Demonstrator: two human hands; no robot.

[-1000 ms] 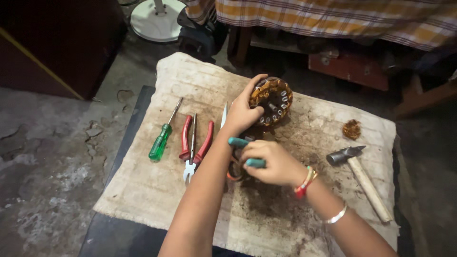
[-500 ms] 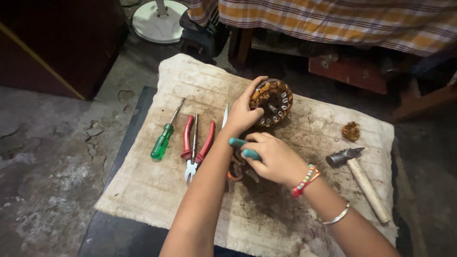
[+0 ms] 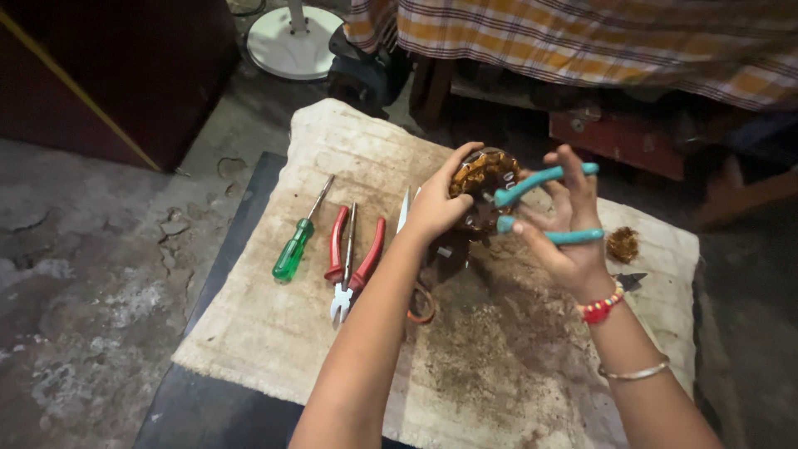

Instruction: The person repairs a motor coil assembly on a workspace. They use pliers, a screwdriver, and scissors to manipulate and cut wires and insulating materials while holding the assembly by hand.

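Note:
My left hand (image 3: 436,204) grips a round stator with copper windings (image 3: 482,175), held above a dirty cloth mat (image 3: 316,333). Close beside it on the right, my right hand (image 3: 565,237) holds a tool with teal handles (image 3: 540,204); the handles are spread apart between my fingers and the tool's jaws point at the stator. The jaws themselves are hidden behind the stator and my hand.
On the mat to the left lie a green-handled screwdriver (image 3: 295,245), red-handled pliers (image 3: 353,262) and a thin metal blade (image 3: 403,208). A clump of copper wire (image 3: 622,244) and a hammer head (image 3: 629,280) lie at the right. A white fan base (image 3: 291,41) stands behind.
Both hands have lifted off the mat. My right hand rose with the teal-handled tool and spread its handles, bringing it up against the stator.

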